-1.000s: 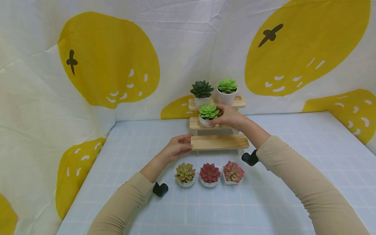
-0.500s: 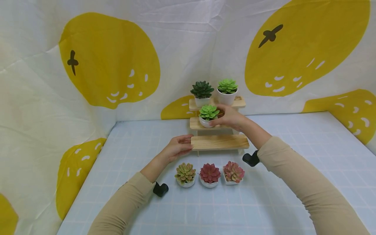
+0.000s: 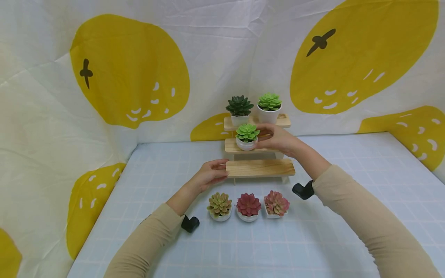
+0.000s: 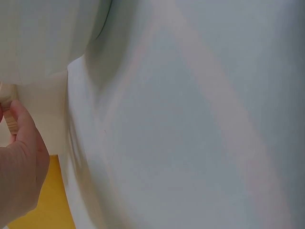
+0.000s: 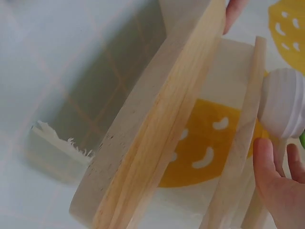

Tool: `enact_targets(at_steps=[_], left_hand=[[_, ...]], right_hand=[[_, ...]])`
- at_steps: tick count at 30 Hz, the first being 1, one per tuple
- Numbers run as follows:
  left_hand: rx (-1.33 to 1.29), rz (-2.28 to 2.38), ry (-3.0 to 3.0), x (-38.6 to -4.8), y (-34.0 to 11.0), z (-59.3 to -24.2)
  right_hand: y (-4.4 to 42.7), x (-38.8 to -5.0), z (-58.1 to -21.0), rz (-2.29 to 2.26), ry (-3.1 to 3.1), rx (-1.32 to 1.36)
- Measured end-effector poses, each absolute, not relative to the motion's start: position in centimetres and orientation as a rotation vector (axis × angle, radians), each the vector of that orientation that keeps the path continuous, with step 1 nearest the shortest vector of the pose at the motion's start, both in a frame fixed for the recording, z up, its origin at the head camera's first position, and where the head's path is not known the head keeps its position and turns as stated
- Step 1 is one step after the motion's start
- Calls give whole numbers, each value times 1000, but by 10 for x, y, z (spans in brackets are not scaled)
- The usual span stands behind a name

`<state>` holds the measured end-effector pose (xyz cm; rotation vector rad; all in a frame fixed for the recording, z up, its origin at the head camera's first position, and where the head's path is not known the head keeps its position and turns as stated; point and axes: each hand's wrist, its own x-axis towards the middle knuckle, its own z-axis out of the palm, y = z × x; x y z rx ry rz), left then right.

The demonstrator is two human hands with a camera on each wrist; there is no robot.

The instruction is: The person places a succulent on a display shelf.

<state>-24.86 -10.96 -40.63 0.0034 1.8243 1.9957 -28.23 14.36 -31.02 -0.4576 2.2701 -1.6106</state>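
A light green succulent in a round white ribbed pot (image 3: 247, 144) stands on the left part of the middle step of a three-tier wooden stand (image 3: 260, 168). Just right of that pot is my right hand (image 3: 279, 139), fingers spread; in the right wrist view the thumb (image 5: 265, 160) lies apart from the pot. My left hand (image 3: 207, 176) pinches the left end of the stand's lowest step, and the left wrist view shows its fingers around the wooden edge (image 4: 11, 125). On the top step are a dark green succulent (image 3: 239, 105) and another light green one (image 3: 269, 102).
In front of the stand, three potted succulents line up on the pale blue checked cloth (image 3: 250, 251): a yellow-green one (image 3: 219, 204), a dark red one (image 3: 248, 204) and a pink one (image 3: 276, 203). A white curtain with yellow fruit prints (image 3: 222, 58) hangs behind.
My right hand has let go of the light green succulent's pot and drawn slightly to the right. The pot stays on the middle step. My left hand has kept its place.
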Motion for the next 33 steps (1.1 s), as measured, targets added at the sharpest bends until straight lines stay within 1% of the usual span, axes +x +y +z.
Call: enact_targets(at_steps=[11,23,33], left_hand=[[8,1990,1826,-249,-110,-406],[-8,1989,1835,-249,-109,-407],[4,1990,1835,-249,-110,-407]], right_hand=[[162,-272,-312,-1653,2215,-531],[180,-252,-313,-1644,2235,-468],[199,-231,-324,-1622,2250,-461]])
